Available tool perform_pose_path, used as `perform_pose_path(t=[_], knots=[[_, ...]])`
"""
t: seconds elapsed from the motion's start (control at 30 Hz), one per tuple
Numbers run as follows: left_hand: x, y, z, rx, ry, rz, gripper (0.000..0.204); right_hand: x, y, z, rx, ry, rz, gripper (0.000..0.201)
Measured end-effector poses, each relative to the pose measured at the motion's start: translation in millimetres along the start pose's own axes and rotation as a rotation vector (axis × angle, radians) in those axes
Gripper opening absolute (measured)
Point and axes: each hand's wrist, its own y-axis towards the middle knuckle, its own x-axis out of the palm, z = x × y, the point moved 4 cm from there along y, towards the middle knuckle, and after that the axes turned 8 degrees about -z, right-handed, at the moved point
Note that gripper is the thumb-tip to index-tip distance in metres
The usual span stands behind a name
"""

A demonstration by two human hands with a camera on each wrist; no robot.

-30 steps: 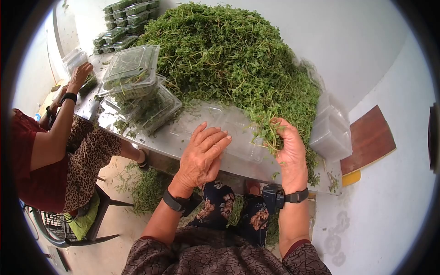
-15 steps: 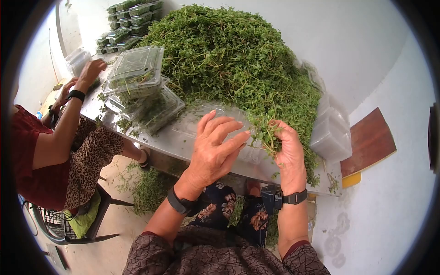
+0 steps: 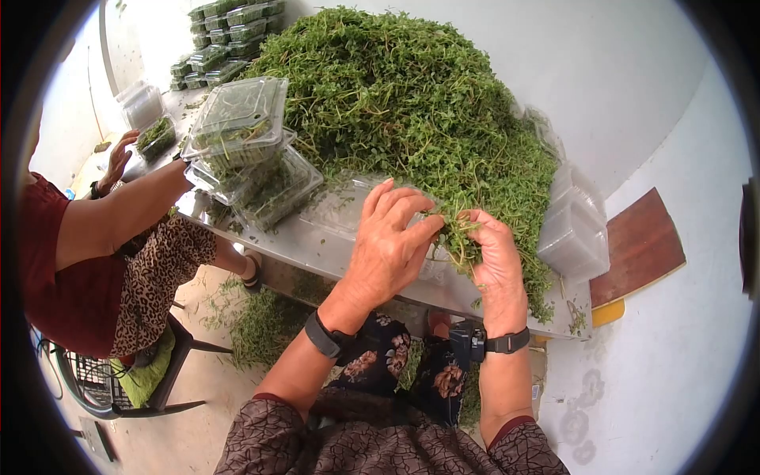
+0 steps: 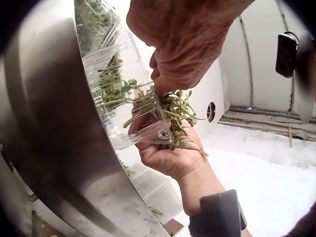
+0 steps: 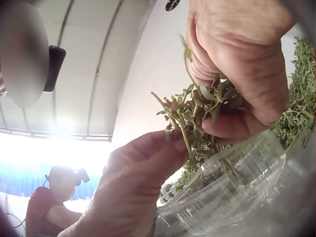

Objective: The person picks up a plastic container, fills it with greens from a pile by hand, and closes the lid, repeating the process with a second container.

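From the head view the right hand (image 3: 497, 257) has its grip closed around a bunch of green sprigs (image 3: 461, 237), fingers curled and thumb pressed in, while the left hand (image 3: 392, 237) reaches across with fingers only slightly bent, their tips meeting the same bunch. That view hides what lies under the two hands; the left wrist view shows it: an open clear plastic clamshell (image 4: 129, 101) sits right below the grip at the desk's edge, some sprigs already in it, and the right hand's fingers press against its rim. The right wrist view shows from below that the thumb and fingers pinch the stems tightly just over the clamshell, with the left hand's fingertips touching the loose ends; whether the left hand actually pinches them cannot be told. Only the head view takes in the rest. Beyond the grip rises a large heap of the same greens (image 3: 396, 95) on a steel desk (image 3: 301, 245); to the left of the grip stand filled, closed clamshells (image 3: 245, 150) stacked on one another, and to its right a pile of empty containers (image 3: 571, 222). Farther left a second person in a red top (image 3: 55, 277) sits at the desk. Scraps of greens lie on the pale floor (image 3: 261, 321) beneath, and a white wall (image 3: 617, 71) stands behind.
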Motion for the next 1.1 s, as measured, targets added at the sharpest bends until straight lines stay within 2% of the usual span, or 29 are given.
perform_pose_path(t=[0.23, 0.3, 0.43, 0.6, 0.73, 0.87, 0.93, 0.97, 1.03, 1.07, 1.1], knots=[[6.7, -3.7, -6.4, 0.009, -0.043, 0.036, 0.023, -3.8, 1.3, 2.2, 0.005, -0.007, -0.001, 0.016], [4.1, -4.3, -8.1, -0.017, -0.099, 0.106, 0.023, -6.3, 1.9, 3.2, -0.006, 0.02, -0.003, 0.016], [0.3, -5.9, -11.5, -0.09, -0.164, 0.139, 0.022, -5.3, 1.1, 1.8, 0.007, 0.047, 0.019, 0.016], [-12.3, -12.7, -15.5, -0.21, -0.269, 0.194, 0.018, -2.2, -0.8, -0.2, 0.008, 0.024, 0.068, 0.019], [-41.0, -20.2, -13.4, -0.202, -0.205, 0.198, 0.017, -1.1, -1.2, -0.7, -0.01, 0.019, 0.101, 0.018], [-78.4, -34.4, -13.1, -0.14, -0.21, 0.081, 0.019, 0.7, -1.4, -2.5, 0.006, 0.0, 0.124, 0.017], [-88.2, -47.3, -14.7, -0.096, -0.219, -0.223, 0.019, 3.1, -3.1, -3.9, -0.005, -0.004, 0.134, 0.017], [-94.4, -54.5, -17.6, -0.097, -0.219, -0.227, 0.019, 4.7, -3.7, -5.3, -0.01, -0.022, 0.134, 0.017], [-98.4, -65.8, -23.7, -0.194, -0.126, -0.363, 0.022, 5.3, -4.1, -4.0, -0.012, -0.038, 0.131, 0.017], [-96.6, -65.5, -23.3, -0.194, -0.123, -0.363, 0.022, 3.8, -3.2, -2.5, -0.02, -0.039, 0.131, 0.016], [-95.9, -64.0, -22.5, -0.191, -0.074, -0.262, 0.023, 2.2, -2.4, -1.1, -0.027, -0.041, 0.133, 0.015]])
